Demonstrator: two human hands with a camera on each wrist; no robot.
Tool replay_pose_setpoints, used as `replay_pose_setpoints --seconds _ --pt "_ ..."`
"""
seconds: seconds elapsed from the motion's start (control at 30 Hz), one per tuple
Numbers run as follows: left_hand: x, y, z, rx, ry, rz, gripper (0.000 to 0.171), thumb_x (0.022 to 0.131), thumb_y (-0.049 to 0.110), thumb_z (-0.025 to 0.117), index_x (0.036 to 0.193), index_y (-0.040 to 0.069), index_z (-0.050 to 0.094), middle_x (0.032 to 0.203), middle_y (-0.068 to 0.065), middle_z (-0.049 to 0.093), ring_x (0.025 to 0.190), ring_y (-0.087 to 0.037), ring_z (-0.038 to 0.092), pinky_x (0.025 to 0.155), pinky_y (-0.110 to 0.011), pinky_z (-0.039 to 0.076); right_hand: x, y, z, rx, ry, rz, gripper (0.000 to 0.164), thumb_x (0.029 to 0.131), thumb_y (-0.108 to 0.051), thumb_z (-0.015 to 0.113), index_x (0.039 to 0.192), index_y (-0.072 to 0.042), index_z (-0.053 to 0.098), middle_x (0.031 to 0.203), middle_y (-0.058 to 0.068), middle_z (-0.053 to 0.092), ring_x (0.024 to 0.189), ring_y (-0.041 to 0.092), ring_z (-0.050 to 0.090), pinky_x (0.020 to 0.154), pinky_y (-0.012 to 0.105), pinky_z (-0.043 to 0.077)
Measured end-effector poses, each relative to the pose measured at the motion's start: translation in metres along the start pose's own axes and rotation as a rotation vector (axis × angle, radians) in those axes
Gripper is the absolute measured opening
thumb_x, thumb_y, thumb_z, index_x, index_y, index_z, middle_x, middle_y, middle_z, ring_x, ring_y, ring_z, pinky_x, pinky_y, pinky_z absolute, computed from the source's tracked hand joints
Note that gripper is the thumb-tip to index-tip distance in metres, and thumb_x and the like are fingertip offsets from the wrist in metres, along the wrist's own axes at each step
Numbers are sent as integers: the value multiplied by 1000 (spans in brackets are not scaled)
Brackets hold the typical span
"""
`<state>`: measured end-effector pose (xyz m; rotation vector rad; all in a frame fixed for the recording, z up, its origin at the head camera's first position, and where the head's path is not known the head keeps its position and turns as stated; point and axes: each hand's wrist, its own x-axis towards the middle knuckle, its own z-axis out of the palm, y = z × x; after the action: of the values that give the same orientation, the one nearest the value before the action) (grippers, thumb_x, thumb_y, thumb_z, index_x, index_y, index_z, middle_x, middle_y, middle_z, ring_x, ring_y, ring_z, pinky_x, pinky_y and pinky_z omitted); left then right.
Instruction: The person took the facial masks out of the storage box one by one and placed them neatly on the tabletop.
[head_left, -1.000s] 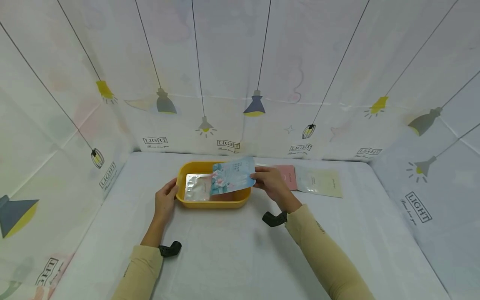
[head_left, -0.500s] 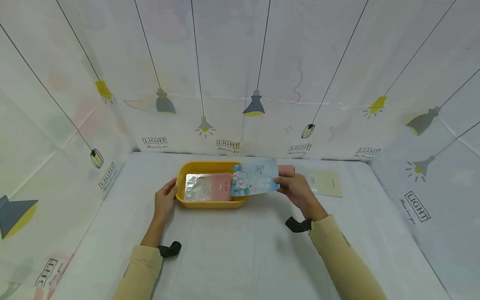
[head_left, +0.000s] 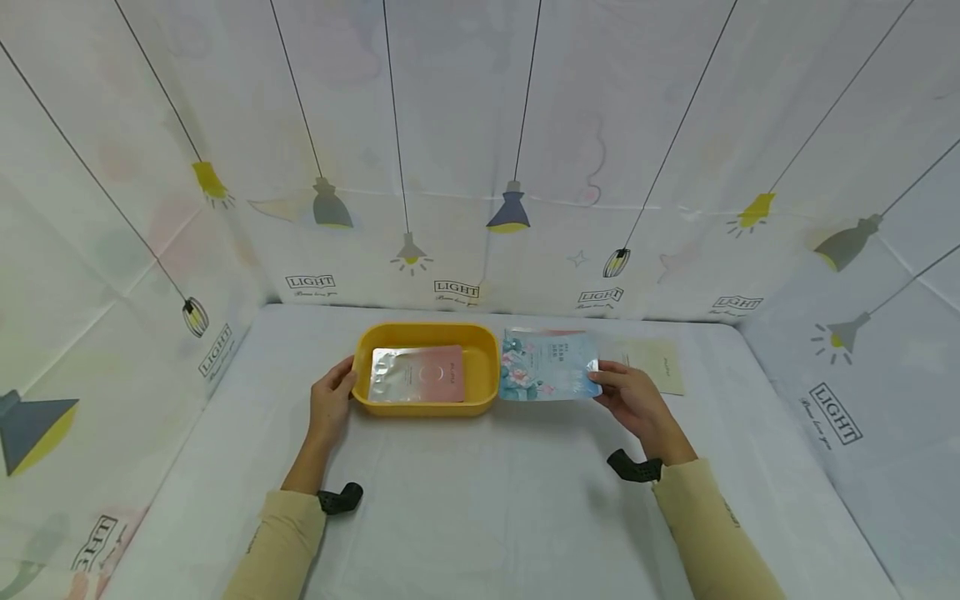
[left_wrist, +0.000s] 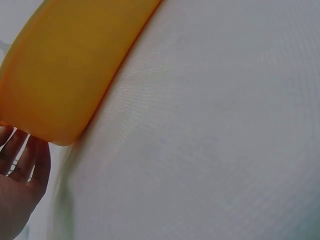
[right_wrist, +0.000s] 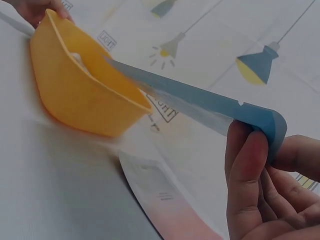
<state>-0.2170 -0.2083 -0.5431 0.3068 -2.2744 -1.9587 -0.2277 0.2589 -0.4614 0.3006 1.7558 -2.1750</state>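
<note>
My right hand [head_left: 632, 400] pinches the right edge of a light blue sheet mask packet [head_left: 551, 367] with a flower print. The packet is held up just right of a yellow plastic bin [head_left: 483, 407] in the head view, and is nearly edge-on in the right wrist view. At the bin's left end, my left hand [head_left: 331, 402] holds the rim; its fingers [left_wrist: 40, 157] lie against the end wall in the left wrist view. Inside the bin lies a silver and pink packet [head_left: 417, 375]. A pink and silver packet [right_wrist: 172, 207] lies below the blue one, mostly hidden in the head view.
A pale yellow-green packet [head_left: 662, 367] lies on the white-covered table [head_left: 465, 500], partly behind my right hand. A white curtain [head_left: 480, 125] printed with lamps hangs behind the table and along its sides.
My right hand has moved right with the blue packet, from over the bin to beside it. The silver and pink packet in the bin is now uncovered. The left hand has stayed put.
</note>
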Motion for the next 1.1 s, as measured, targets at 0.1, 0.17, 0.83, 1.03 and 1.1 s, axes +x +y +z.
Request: replay_pose_setpoints --seconds 0.1,0.17,0.83,1.03,1.1 --pt "-1 0 -1 -1 4 -2 44 103 25 48 143 8 48 144 -12 52 128 -22 51 82 -3 46 -2 5 -9 13 11 25 37 94 -6 62 127 -2 48 99 -5 68 87 7 65 78 20 56" --pt "-1 0 -1 -6 8 -1 44 103 25 48 143 8 48 144 -11 52 128 -22 51 82 -3 46 -2 9 -14 18 17 39 34 93 -6 63 124 -4 50 99 -5 68 87 8 65 78 20 56" --pt "-2 -1 1 -4 -4 -3 44 103 24 48 144 8 47 145 -11 51 131 -23 50 84 -3 46 4 47 -31 21 38 75 23 92 -3 64 114 -6 62 95 -5 73 85 8 68 76 22 57" --pt "-1 1 0 -3 -2 2 44 103 24 48 143 7 48 145 -13 51 131 -24 50 83 -2 45 7 52 -32 2 70 108 31 92 -3 63 121 -2 54 91 -6 72 81 7 66 72 21 55" --pt "-1 2 1 -7 -1 2 44 103 23 48 143 7 48 145 -12 52 130 -24 50 83 -2 45 8 52 -30 -25 88 112 35 92 -3 62 125 0 51 89 -6 70 79 7 64 70 21 54"
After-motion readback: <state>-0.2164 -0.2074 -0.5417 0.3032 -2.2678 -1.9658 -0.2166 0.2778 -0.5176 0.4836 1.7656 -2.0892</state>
